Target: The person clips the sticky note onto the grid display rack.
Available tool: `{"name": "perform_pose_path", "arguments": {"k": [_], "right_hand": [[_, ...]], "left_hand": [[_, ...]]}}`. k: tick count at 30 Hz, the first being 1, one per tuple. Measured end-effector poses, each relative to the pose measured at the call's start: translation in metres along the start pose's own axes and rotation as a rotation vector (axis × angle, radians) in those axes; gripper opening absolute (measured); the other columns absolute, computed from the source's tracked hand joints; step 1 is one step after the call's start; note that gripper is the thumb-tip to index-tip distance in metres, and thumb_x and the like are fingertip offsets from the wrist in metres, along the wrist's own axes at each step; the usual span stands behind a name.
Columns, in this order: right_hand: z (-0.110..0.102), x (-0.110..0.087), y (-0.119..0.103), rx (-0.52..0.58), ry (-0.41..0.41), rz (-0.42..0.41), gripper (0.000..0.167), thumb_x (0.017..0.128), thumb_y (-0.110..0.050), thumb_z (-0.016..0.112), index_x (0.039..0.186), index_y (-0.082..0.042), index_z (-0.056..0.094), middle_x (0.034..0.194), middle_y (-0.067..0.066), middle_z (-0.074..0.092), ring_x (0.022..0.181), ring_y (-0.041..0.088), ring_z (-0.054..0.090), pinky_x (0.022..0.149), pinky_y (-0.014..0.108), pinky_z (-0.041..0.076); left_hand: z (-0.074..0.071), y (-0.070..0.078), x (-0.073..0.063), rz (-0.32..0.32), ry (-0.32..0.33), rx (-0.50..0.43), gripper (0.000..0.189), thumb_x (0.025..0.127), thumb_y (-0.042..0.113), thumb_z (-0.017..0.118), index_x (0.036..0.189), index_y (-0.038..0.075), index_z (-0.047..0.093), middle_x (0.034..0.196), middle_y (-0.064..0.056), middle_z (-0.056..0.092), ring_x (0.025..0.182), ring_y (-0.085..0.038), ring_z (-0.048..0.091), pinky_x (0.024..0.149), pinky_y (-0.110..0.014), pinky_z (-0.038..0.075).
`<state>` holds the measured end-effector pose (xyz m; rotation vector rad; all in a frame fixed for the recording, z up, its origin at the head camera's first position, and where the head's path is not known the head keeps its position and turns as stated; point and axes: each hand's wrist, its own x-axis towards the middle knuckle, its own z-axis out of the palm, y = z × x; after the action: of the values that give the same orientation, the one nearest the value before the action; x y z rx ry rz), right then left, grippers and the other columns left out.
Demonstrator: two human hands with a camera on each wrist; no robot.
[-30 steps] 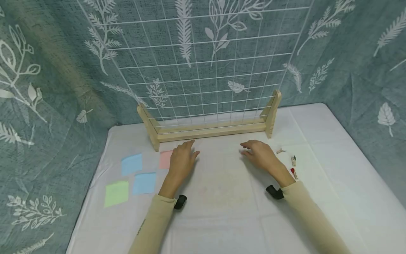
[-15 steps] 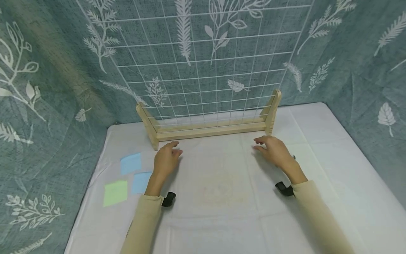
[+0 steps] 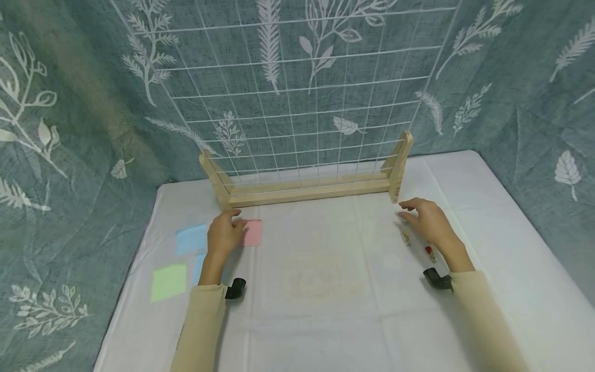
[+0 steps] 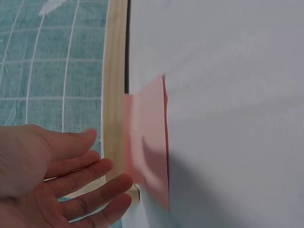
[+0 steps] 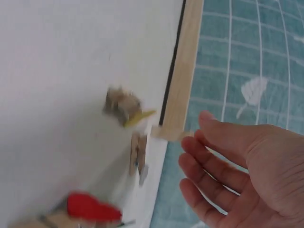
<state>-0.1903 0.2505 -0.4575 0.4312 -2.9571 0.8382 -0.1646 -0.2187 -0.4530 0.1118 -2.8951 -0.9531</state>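
Note:
My left hand [image 3: 224,236] hovers over the left part of the table, fingers relaxed and holding nothing. Beside it lies a pink sticky note [image 3: 252,233], its edge lifted in the left wrist view, where the hand [image 4: 71,183] is apart from it. My right hand [image 3: 431,225] hangs above small wooden clothespins, with loosely bent fingers and nothing between them. One clothespin [image 3: 406,238] lies left of that hand, and another with a red heart [image 3: 429,251] lies below it. The right wrist view shows a clothespin with a yellow part [image 5: 124,105], a plain-looking one [image 5: 137,154] and a blurred red heart [image 5: 92,207].
A white wire grid [image 3: 297,111] stands in a wooden base [image 3: 311,194] at the back of the white-covered table [image 3: 321,330]. Left of my left hand lie blue notes [image 3: 191,239] and a green note [image 3: 169,282]. A patterned green curtain [image 3: 525,155] surrounds the table.
My hands have moved apart, the left one leftward and the right one rightward. The pink note, hidden half a second ago, shows again, and clothespins now appear left of my right hand.

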Motion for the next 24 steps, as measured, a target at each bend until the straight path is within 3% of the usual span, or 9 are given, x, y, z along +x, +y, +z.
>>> {"name": "perform_pose_path", "arguments": {"k": [3,7,14,21,24], "right_hand": [[-0.004,-0.004,0.008,0.025,-0.014,0.004,0.021,0.092,-0.006,0.067,0.109,0.006,0.071,0.104,0.022,0.069,0.099,0.040,0.062,0.085,0.057,0.053],[-0.008,-0.010,0.016,0.065,-0.091,0.015,0.014,0.090,-0.003,0.069,0.101,0.003,0.075,0.097,0.017,0.072,0.090,0.032,0.063,0.076,0.046,0.055],[-0.009,-0.013,0.025,0.144,-0.204,0.018,0.015,0.088,-0.006,0.073,0.099,0.004,0.076,0.102,0.020,0.072,0.096,0.034,0.065,0.076,0.035,0.056],[-0.006,-0.013,0.029,0.195,-0.255,0.015,0.023,0.084,-0.009,0.077,0.102,0.005,0.075,0.105,0.021,0.071,0.100,0.036,0.065,0.078,0.031,0.059],[-0.005,-0.013,0.029,0.196,-0.262,0.001,0.024,0.083,-0.009,0.078,0.102,0.005,0.074,0.105,0.020,0.071,0.100,0.035,0.066,0.079,0.028,0.058]], "left_hand": [[-0.002,-0.004,-0.001,-0.015,-0.014,0.007,0.038,0.095,0.009,0.063,0.128,-0.010,0.058,0.110,-0.031,0.065,0.090,-0.041,0.068,0.067,-0.049,0.058],[-0.003,-0.008,-0.002,-0.025,-0.039,-0.005,0.038,0.095,0.007,0.062,0.128,-0.012,0.056,0.119,-0.033,0.061,0.098,-0.044,0.066,0.071,-0.049,0.059],[-0.001,-0.014,0.000,-0.054,-0.071,-0.022,0.038,0.096,0.008,0.062,0.127,-0.012,0.056,0.118,-0.031,0.062,0.086,-0.037,0.066,0.060,-0.038,0.055],[0.003,-0.019,0.004,-0.051,-0.068,-0.023,0.035,0.093,0.004,0.064,0.123,-0.013,0.059,0.120,-0.028,0.062,0.103,-0.042,0.063,0.082,-0.051,0.057],[0.004,-0.019,0.006,-0.050,-0.058,-0.016,0.033,0.091,0.002,0.066,0.120,-0.013,0.061,0.117,-0.029,0.063,0.105,-0.043,0.061,0.086,-0.054,0.054]]}}
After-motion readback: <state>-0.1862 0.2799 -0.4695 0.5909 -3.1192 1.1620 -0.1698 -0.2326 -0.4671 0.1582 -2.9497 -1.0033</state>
